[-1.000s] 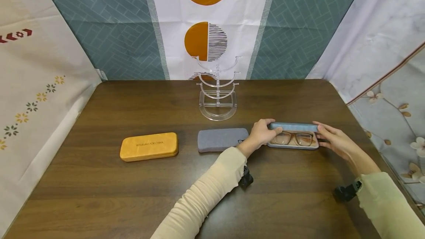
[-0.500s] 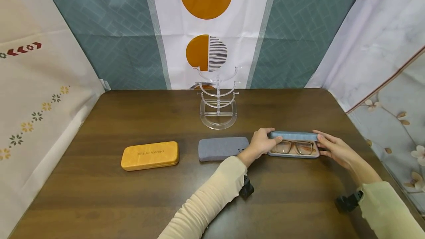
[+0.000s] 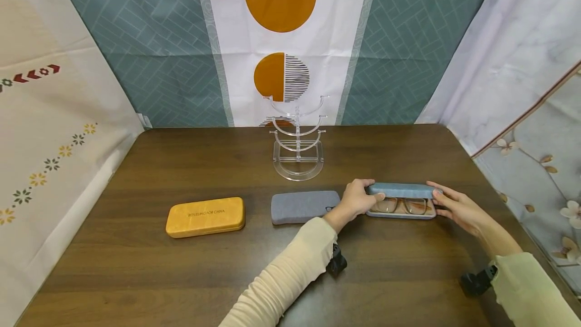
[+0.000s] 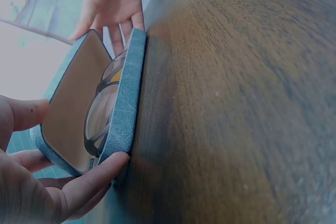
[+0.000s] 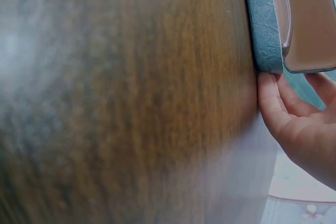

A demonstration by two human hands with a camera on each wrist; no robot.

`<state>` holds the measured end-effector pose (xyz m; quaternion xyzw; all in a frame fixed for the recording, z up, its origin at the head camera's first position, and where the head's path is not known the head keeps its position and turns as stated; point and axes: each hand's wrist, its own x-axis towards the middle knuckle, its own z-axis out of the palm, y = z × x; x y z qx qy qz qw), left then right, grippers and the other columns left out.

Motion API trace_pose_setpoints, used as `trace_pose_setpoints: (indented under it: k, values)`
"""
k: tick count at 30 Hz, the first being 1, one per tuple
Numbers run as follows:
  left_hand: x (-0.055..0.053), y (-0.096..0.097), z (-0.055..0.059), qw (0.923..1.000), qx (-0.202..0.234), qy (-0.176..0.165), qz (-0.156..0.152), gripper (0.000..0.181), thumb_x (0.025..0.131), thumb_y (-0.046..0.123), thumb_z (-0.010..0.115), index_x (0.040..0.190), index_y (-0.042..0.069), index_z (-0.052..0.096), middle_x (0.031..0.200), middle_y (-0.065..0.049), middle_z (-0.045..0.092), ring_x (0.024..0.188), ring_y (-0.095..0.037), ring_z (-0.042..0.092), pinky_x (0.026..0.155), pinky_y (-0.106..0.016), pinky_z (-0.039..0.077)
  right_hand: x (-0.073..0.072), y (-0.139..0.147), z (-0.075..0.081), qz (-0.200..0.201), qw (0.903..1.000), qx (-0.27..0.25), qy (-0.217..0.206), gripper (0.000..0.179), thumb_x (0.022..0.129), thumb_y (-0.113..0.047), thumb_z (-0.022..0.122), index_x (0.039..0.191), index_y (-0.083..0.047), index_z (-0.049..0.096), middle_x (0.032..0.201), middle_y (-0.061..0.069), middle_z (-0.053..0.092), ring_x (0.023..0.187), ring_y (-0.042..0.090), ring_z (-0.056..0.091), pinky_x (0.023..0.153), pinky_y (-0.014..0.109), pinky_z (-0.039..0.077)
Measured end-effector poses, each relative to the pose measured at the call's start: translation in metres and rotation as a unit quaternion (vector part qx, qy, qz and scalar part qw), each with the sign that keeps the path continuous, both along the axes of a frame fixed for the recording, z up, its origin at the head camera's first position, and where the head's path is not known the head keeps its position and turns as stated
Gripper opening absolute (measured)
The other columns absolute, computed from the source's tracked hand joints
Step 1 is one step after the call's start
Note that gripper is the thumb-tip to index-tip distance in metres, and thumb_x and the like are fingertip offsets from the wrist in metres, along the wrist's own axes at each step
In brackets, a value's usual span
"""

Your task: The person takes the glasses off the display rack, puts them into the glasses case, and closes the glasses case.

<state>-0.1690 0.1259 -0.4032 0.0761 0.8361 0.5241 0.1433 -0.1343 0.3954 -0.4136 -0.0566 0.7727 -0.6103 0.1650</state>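
A blue glasses case [image 3: 404,190] lies on the table at the right, its lid partly lowered over a base with a tan lining. Inside it rests a pair of glasses [image 4: 98,119] with dark frames and clear lenses. At the case's left end, my left hand [image 3: 356,200] holds it, the thumb against the lid and a finger [image 4: 100,174] at the base's corner. My right hand [image 3: 463,211] grips the opposite end, with the thumb on the lid and fingertips [image 5: 268,85] touching the base's end.
A closed grey glasses case [image 3: 301,207] lies just left of my left hand. Farther left is a yellow glasses case [image 3: 205,217] with lettering. Behind them stands a clear tiered display rack [image 3: 297,158]. Patterned cloths hang around the table [image 3: 204,276].
The lid of the blue case has come down toward its base, so less of the glasses shows. Both hands keep their places at its ends. The head view has tilted up slightly.
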Motion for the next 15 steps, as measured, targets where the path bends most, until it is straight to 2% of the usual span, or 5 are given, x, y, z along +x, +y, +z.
trace_pose_setpoints:
  k: [3, 6, 8, 12, 15]
  values:
    - [0.0000, -0.0005, -0.0006, 1.0000, 0.007, -0.007, 0.000, 0.047, 0.080, 0.021, 0.071, 0.123, 0.008, 0.058, 0.119, -0.008, 0.058, 0.088, -0.014, 0.057, 0.056, -0.022, 0.046, 0.0000, -0.0009, -0.0005, 0.002, 0.9999, 0.013, -0.005, 0.052, 0.099, -0.026, 0.036, 0.146, -0.014, 0.017, 0.143, 0.019, 0.015, 0.100, -0.010, 0.042, 0.079, 0.015, 0.044]
    - [0.0004, -0.0011, -0.0004, 0.9999, 0.008, -0.012, -0.003, 0.048, 0.080, 0.020, 0.071, 0.124, 0.008, 0.057, 0.120, -0.009, 0.057, 0.089, -0.014, 0.056, 0.054, -0.021, 0.045, -0.0008, -0.0014, -0.0009, 0.006, 0.9998, 0.017, -0.008, 0.056, 0.099, -0.026, 0.036, 0.146, -0.009, 0.012, 0.145, 0.028, -0.009, 0.098, -0.016, 0.038, 0.080, 0.014, 0.043]
    - [0.0008, -0.0015, 0.0002, 0.9999, 0.007, -0.015, -0.003, 0.048, 0.079, 0.020, 0.072, 0.124, 0.008, 0.057, 0.121, -0.008, 0.057, 0.090, -0.011, 0.054, 0.055, -0.019, 0.043, -0.0011, -0.0011, -0.0015, 0.007, 0.9998, 0.014, -0.009, 0.056, 0.099, -0.026, 0.037, 0.146, -0.008, 0.012, 0.145, 0.028, -0.012, 0.097, -0.018, 0.037, 0.080, 0.013, 0.043]
    - [0.0011, -0.0015, 0.0018, 0.9997, 0.012, -0.020, -0.006, 0.049, 0.079, 0.019, 0.072, 0.125, 0.008, 0.057, 0.121, -0.008, 0.057, 0.076, -0.014, 0.055, 0.051, -0.021, 0.040, -0.0009, 0.0014, -0.0029, 0.010, 0.9999, 0.004, -0.003, 0.056, 0.099, -0.025, 0.038, 0.146, -0.008, 0.013, 0.148, 0.022, -0.008, 0.099, -0.018, 0.038, 0.080, 0.013, 0.043]
    - [0.0012, -0.0015, 0.0025, 0.9998, 0.007, -0.014, -0.009, 0.049, 0.079, 0.018, 0.072, 0.124, 0.008, 0.057, 0.121, -0.008, 0.057, 0.086, -0.015, 0.058, 0.059, -0.019, 0.044, -0.0005, 0.0030, -0.0040, 0.010, 0.9999, -0.004, 0.000, 0.055, 0.099, -0.022, 0.038, 0.146, -0.007, 0.014, 0.149, 0.020, -0.005, 0.102, -0.017, 0.039, 0.080, 0.013, 0.044]
